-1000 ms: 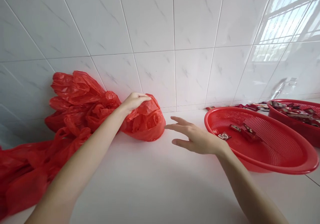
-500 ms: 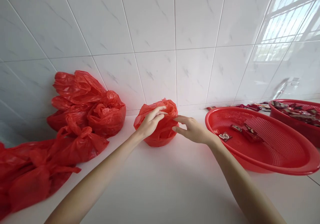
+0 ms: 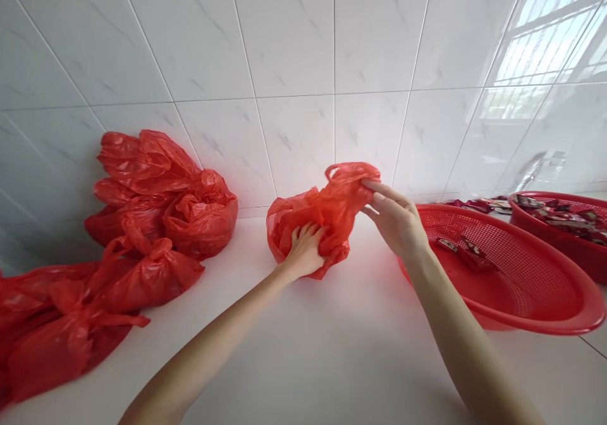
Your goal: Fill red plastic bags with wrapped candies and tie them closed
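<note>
A thin red plastic bag (image 3: 284, 219) stands on the white counter near the tiled wall, its contents hidden. My left hand (image 3: 306, 248) lies on the front of the bag, its curled fingers sunk into the film. With the fingertips of my right hand (image 3: 393, 213) I pinch the upper right part of the bag, which stretches up into a twisted bunch with a handle loop (image 3: 337, 171) at its top.
More red plastic bags (image 3: 156, 216), some knotted, are heaped at left. On the right stands a red perforated basket (image 3: 535, 298) with a few small packets (image 3: 474, 257). Behind it is a second red basket (image 3: 540, 229) full of packets, near a clear bottle (image 3: 552, 166).
My right hand has risen to the right, pulling the bag's top up with it. My left hand has moved down and right onto the bag's front.
</note>
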The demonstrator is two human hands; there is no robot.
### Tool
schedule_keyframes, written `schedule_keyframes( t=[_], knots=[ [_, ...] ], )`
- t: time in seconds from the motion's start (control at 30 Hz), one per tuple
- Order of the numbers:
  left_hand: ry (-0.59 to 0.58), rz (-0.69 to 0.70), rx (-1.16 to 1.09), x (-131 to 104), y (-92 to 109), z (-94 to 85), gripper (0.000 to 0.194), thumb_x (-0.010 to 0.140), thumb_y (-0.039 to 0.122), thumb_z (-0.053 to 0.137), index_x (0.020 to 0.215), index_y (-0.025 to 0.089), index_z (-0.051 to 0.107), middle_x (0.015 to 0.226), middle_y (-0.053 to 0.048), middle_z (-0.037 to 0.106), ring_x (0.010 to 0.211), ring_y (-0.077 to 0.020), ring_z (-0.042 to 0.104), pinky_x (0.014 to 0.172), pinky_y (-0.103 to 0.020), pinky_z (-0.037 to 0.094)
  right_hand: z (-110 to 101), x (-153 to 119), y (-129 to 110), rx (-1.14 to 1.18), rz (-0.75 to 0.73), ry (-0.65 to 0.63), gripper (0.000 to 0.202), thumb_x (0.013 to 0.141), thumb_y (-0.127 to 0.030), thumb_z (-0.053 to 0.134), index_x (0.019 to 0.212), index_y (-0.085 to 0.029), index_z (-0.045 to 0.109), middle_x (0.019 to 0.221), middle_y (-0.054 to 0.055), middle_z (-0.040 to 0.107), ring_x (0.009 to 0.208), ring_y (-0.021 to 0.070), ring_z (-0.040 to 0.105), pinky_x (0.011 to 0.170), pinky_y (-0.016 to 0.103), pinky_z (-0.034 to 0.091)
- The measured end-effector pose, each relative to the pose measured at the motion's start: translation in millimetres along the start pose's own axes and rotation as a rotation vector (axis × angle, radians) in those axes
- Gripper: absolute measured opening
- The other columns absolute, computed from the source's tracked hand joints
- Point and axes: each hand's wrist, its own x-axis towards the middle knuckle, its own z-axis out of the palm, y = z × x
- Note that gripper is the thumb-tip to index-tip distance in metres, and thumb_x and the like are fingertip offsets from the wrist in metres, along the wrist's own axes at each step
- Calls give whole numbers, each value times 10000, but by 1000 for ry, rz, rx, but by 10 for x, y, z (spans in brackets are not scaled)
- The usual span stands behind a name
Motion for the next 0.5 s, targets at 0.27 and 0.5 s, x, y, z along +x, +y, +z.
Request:
schedule_keyframes(
  t=[0.27,0.5],
  knots=[
    [7,-179,218,292,-427,88,615,812,262,608,1413,175,508,1572,-197,404,1519,-391,226,1230,-603,99,-164,-13,-230,-12,-163,245,181,785,-297,701,949,-318,773,1030,-6,744,1015,204,675,895,380,530],
    [207,-395,139,542,-909,-158,411,735,172,628,1143,137,670,1367,-254,593,1403,-490,399,1129,-717,242,-187,-54,-359,-74,-189,296,198,759,-271,737,950,-281,789,995,15,747,944,200,682,814,355,550]
  ],
)
